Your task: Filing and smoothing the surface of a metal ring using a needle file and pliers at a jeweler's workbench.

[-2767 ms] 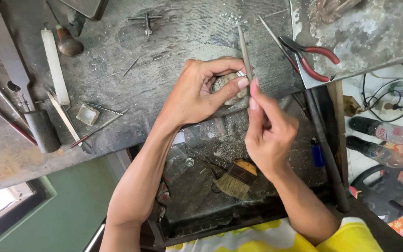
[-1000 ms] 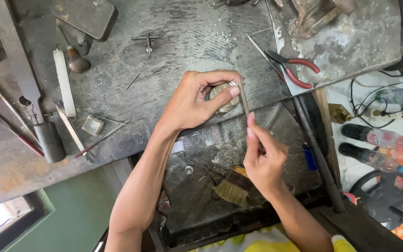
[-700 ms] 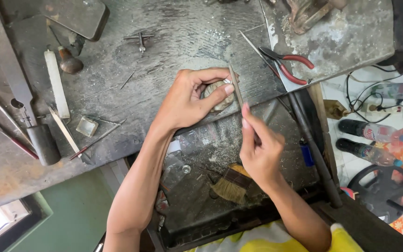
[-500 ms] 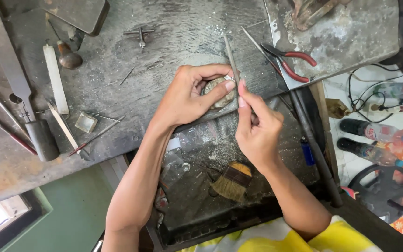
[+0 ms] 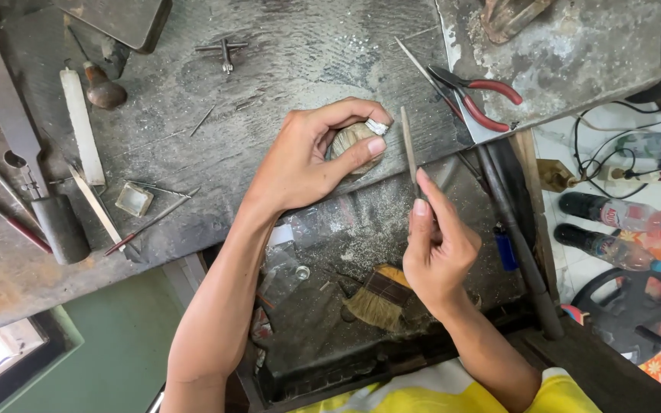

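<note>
Metal dust and a brush (image 5: pixel 376 300) fill the tray (image 5: pixel 330 367) at lower centre; my left hand (image 5: pixel 311 157) pinches a silvery ring (image 5: pixel 377 126), my right hand (image 5: pixel 437 248) grips a thin file (image 5: pixel 408 149).

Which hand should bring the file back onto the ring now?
Right. The right hand already grips the thin file just beside the small ring, which the left hand pinches against the bench.

workshop — scarred workbench (image 5: pixel 284 84) | red-handled pliers (image 5: pixel 477 98) | brush (image 5: pixel 376 298)
</note>
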